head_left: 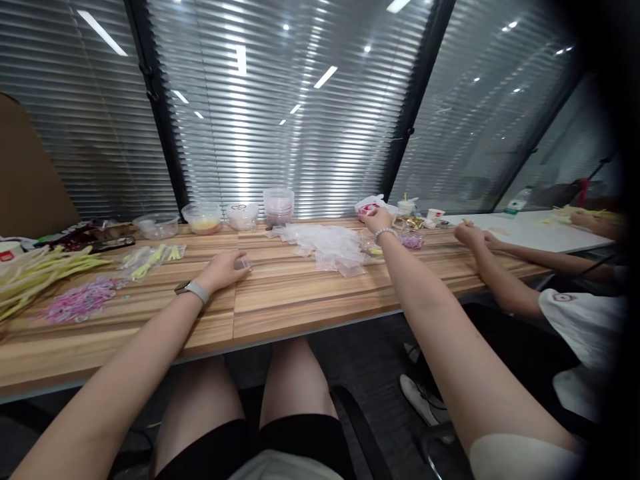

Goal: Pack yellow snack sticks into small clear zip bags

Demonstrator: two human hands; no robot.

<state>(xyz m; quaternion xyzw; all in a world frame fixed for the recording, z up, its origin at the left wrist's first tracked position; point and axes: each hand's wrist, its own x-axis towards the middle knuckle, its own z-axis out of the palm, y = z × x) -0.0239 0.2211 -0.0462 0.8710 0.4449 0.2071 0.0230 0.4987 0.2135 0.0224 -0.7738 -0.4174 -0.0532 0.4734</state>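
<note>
My left hand (pixel 225 269) rests on the wooden table with its fingers closed round a small clear plastic piece (pixel 243 263). My right hand (pixel 379 221) reaches to the far side of the table, fingers bent onto a white plastic bag with red print (pixel 370 205). What lies under those fingertips is hidden. Between my hands spreads a pile of clear plastic bags (pixel 325 245). Left of my left hand are a clear bag with yellow-green strips (pixel 153 260) and a heap of pink and purple small pieces (pixel 83 298).
Clear plastic tubs (pixel 203 217) and stacked cups (pixel 279 205) line the window side. Pale yellow strips (pixel 45 270) lie far left. Gold packaging (pixel 411 223) and a paper cup (pixel 434 217) stand at right. A co-worker's hands (pixel 473 235) work farther right.
</note>
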